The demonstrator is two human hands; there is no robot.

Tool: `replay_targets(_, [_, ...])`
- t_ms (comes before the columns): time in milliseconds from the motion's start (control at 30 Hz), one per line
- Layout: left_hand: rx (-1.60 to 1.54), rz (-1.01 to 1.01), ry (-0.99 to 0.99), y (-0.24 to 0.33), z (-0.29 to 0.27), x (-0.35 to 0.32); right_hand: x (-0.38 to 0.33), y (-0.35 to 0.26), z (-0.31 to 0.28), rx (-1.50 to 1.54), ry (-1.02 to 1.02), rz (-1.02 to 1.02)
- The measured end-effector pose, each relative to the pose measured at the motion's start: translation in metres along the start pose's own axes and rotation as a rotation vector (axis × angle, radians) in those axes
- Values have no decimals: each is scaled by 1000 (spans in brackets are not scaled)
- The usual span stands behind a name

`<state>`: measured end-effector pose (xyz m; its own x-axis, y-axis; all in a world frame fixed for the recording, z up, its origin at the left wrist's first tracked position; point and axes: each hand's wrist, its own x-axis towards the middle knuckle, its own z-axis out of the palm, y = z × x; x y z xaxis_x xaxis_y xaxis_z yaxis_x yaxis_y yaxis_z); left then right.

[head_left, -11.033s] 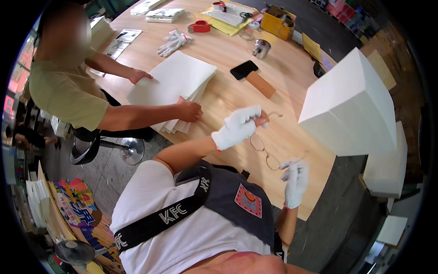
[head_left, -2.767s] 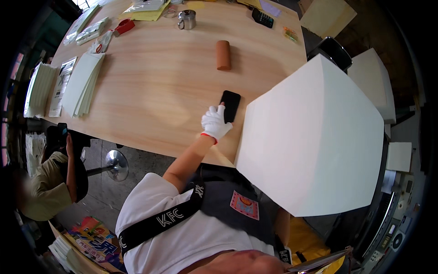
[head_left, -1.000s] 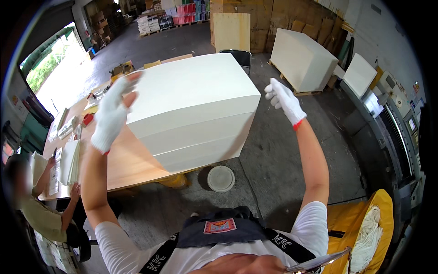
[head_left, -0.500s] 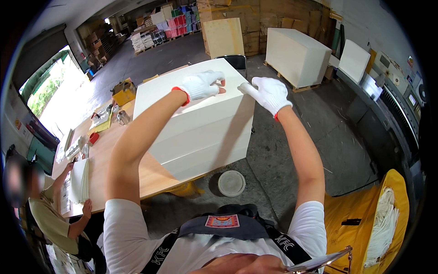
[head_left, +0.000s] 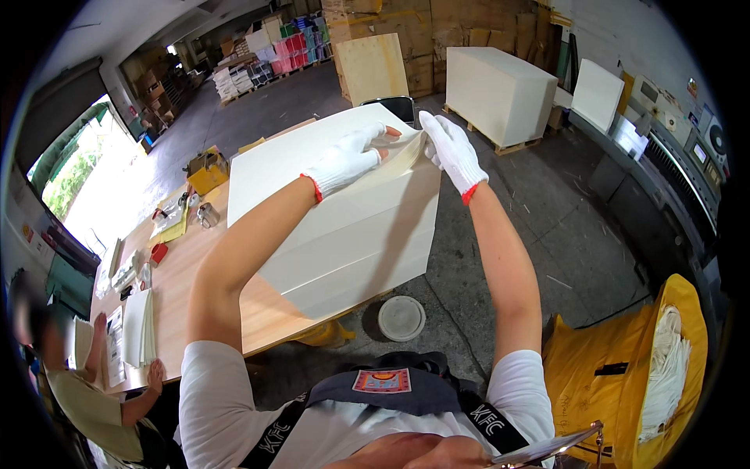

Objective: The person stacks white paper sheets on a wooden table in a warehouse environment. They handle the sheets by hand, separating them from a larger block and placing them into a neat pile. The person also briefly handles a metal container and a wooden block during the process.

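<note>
Beside the person's right elbow, a yellow bag [head_left: 598,391] stands open, with a bundle of white material [head_left: 668,371] inside. Forward of the apron [head_left: 375,387], a round, pale-lidded bucket [head_left: 401,319] sits on the floor near the table edge. The main stack of white paper [head_left: 344,242] occupies the right end of the wooden table [head_left: 195,285]; its near side shows horizontal seams.

Both hands are gloved in white with red cuffs. The left hand [head_left: 345,162] lies on the top of the stack, thumb and fingers apart, two bare tips exposed. The right hand [head_left: 451,152] is clamped at the right corner on the uppermost sheets [head_left: 406,159], which bend upward between the hands; from where I stand its thumb is hidden.

Along the table's left side, a co-worker [head_left: 90,402] has a hand beside a smaller paper pile [head_left: 139,332]. Further along are a red tape dispenser [head_left: 158,252], a metal cup [head_left: 208,216] and a yellow box [head_left: 206,172].

Behind the main stack stands a black chair [head_left: 400,107]. Beyond it, to the right, a second white stack [head_left: 501,94] rests on a pallet. A pale board [head_left: 372,69] leans against brown cardboard [head_left: 418,31]. Coloured bundles [head_left: 291,53] are stored at the far end.
</note>
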<state>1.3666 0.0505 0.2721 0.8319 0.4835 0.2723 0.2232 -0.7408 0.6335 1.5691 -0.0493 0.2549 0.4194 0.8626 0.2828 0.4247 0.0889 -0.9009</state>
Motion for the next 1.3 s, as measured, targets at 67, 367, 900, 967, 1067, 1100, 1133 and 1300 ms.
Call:
replay_targets(67, [1, -3, -13, 10, -2, 3, 5, 17, 4, 33, 95, -46])
replay_targets(367, [58, -77, 40, 16, 3, -1, -7, 18, 12, 34, 210, -156])
replay_targets(900, [161, 47, 109, 20, 9, -4, -4, 24, 14, -59, 262, -208])
replay_targets(967, [169, -105, 20, 31, 7, -5, -6, 22, 12, -87, 283, -232])
replay_targets(1067, [156, -105, 27, 27, 10, -3, -7, 20, 13, -54, 269, -207])
replay_targets(1100, [107, -132, 22, 29, 10, -5, -7, 19, 14, -51, 270, -211])
replay_targets(1133, [53, -156, 12, 34, 9, -5, -7, 21, 14, -52, 275, -211])
replay_targets(1300, [-19, -138, 4, 29, 9, -2, -7, 23, 13, -37, 260, -181])
